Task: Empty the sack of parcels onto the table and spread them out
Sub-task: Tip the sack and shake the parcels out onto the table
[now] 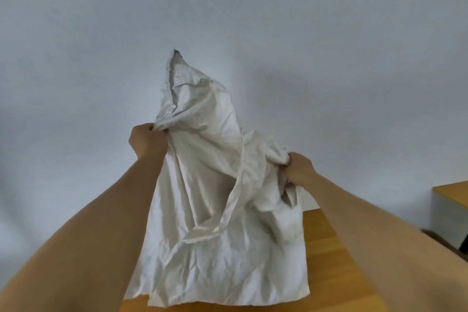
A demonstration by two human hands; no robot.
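A crumpled white woven sack (215, 197) hangs in the air in front of me, lifted above the wooden table (326, 261). My left hand (147, 140) grips a bunch of its fabric at the upper left. Lower and to the right, my right hand (298, 168) grips another bunch of the cloth. The sack looks limp and flat, with one corner sticking up toward the wall. Its open lower edge hangs just above the table. No parcels are in view; the sack hides the table surface below it.
A pale grey wall (253, 7) fills the background. The edge of a second wooden table (453, 194) shows at the far right, with a dark gap beneath it.
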